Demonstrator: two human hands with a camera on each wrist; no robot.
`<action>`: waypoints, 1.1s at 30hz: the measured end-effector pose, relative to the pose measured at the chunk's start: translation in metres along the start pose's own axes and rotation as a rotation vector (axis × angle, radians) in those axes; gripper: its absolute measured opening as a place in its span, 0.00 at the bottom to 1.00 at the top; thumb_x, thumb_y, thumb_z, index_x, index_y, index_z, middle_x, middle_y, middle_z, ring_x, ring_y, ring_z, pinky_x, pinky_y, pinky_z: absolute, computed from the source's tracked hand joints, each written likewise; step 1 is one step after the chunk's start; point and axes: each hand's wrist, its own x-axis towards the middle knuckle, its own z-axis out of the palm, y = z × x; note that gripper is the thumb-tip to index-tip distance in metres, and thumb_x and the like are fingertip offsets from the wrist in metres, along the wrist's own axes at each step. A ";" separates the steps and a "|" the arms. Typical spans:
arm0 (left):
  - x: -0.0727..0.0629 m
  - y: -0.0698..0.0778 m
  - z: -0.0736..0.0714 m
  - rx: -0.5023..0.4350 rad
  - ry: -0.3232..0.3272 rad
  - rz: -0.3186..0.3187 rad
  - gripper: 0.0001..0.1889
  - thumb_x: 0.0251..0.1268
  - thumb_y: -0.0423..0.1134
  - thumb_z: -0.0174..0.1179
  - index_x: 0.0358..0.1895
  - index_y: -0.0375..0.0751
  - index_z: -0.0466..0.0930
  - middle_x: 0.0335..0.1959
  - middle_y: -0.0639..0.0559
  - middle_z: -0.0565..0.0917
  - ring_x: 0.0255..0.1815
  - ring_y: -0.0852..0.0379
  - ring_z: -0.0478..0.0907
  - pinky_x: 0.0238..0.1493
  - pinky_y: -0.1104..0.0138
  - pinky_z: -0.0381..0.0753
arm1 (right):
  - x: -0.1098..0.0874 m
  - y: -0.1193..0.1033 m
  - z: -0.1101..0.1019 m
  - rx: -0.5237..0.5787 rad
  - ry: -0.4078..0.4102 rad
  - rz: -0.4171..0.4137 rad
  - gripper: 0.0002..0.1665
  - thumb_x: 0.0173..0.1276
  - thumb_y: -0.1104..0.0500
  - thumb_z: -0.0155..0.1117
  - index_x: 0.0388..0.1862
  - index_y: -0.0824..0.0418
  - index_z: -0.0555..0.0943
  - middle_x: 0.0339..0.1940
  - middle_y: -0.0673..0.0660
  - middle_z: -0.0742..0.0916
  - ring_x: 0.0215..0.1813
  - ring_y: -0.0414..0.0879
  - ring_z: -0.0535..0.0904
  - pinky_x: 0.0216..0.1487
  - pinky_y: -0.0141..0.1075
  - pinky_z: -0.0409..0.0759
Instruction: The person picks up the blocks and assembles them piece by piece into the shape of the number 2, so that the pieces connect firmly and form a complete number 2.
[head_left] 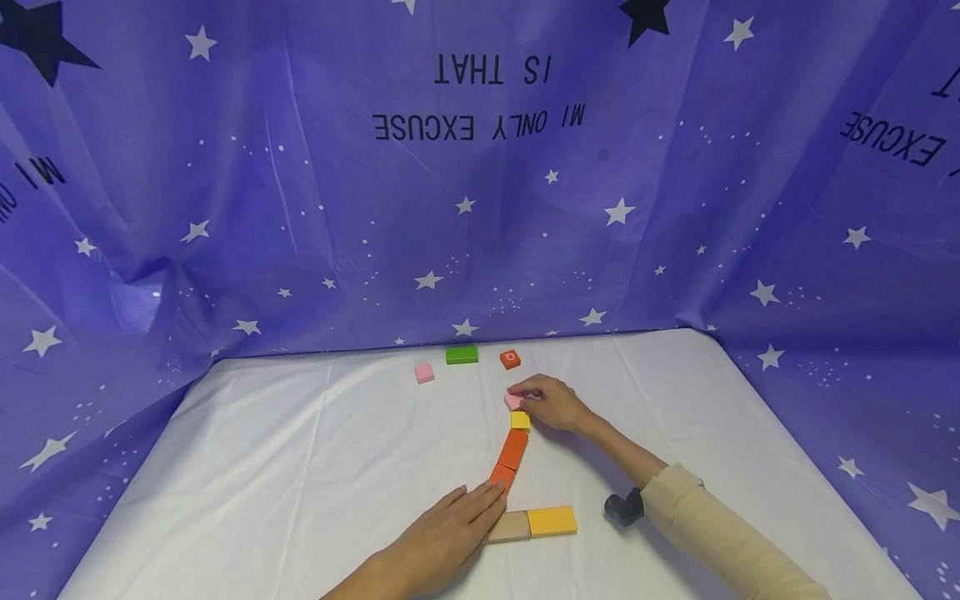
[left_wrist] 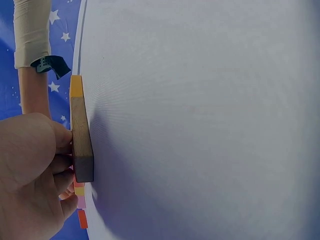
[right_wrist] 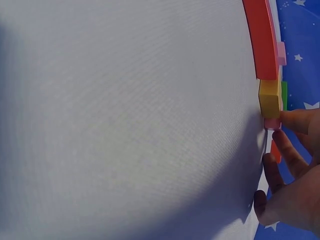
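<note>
A pink block (head_left: 513,402) sits at the far end of a bent row on the white table. My right hand (head_left: 558,403) pinches it between thumb and fingers; in the right wrist view the pink block (right_wrist: 272,123) is mostly behind the yellow block (right_wrist: 270,98). Below it in the row come a small yellow block (head_left: 521,422) and two orange-red blocks (head_left: 513,449). My left hand (head_left: 450,533) lies with extended fingers across the near end of the lower red block. Its fingers also cover the left end of a plain wooden block (head_left: 510,526), which meets an orange-yellow block (head_left: 553,521).
Toward the back edge lie a loose pink block (head_left: 424,373), a green block (head_left: 462,355) and an orange-red block (head_left: 510,359) with a light mark. A starry purple cloth (head_left: 480,250) hangs behind the white table (head_left: 300,467). A black band (head_left: 624,507) is at the right wrist.
</note>
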 end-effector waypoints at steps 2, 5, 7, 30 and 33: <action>0.000 0.000 0.000 -0.003 0.000 0.002 0.25 0.76 0.38 0.54 0.71 0.34 0.69 0.73 0.44 0.68 0.73 0.52 0.65 0.66 0.55 0.71 | 0.000 -0.001 0.000 -0.002 -0.005 0.001 0.16 0.66 0.64 0.65 0.52 0.57 0.88 0.50 0.53 0.87 0.47 0.48 0.79 0.50 0.46 0.77; 0.000 0.000 0.001 -0.002 -0.001 0.004 0.25 0.76 0.39 0.54 0.71 0.35 0.69 0.73 0.44 0.68 0.73 0.52 0.65 0.66 0.55 0.71 | -0.001 -0.001 0.000 -0.004 -0.010 0.001 0.16 0.66 0.65 0.65 0.52 0.57 0.88 0.50 0.53 0.87 0.47 0.48 0.78 0.50 0.45 0.77; 0.000 0.000 0.001 -0.001 0.000 0.003 0.25 0.76 0.39 0.54 0.71 0.35 0.69 0.73 0.44 0.68 0.73 0.52 0.65 0.66 0.55 0.70 | -0.001 -0.002 0.000 0.001 -0.012 0.001 0.16 0.66 0.65 0.64 0.52 0.57 0.88 0.49 0.53 0.87 0.46 0.48 0.78 0.50 0.45 0.77; 0.000 -0.001 0.001 -0.014 0.008 -0.011 0.25 0.75 0.38 0.54 0.71 0.34 0.69 0.72 0.44 0.69 0.73 0.51 0.65 0.66 0.54 0.71 | 0.000 -0.002 0.000 0.004 -0.019 -0.005 0.17 0.67 0.65 0.64 0.53 0.58 0.87 0.49 0.54 0.87 0.47 0.48 0.78 0.51 0.46 0.77; 0.000 -0.001 0.002 -0.012 0.014 -0.007 0.25 0.75 0.38 0.55 0.71 0.34 0.69 0.72 0.43 0.69 0.73 0.51 0.65 0.66 0.54 0.71 | -0.001 -0.003 -0.001 0.007 -0.020 0.006 0.17 0.67 0.65 0.64 0.53 0.58 0.87 0.50 0.53 0.86 0.47 0.48 0.78 0.51 0.46 0.77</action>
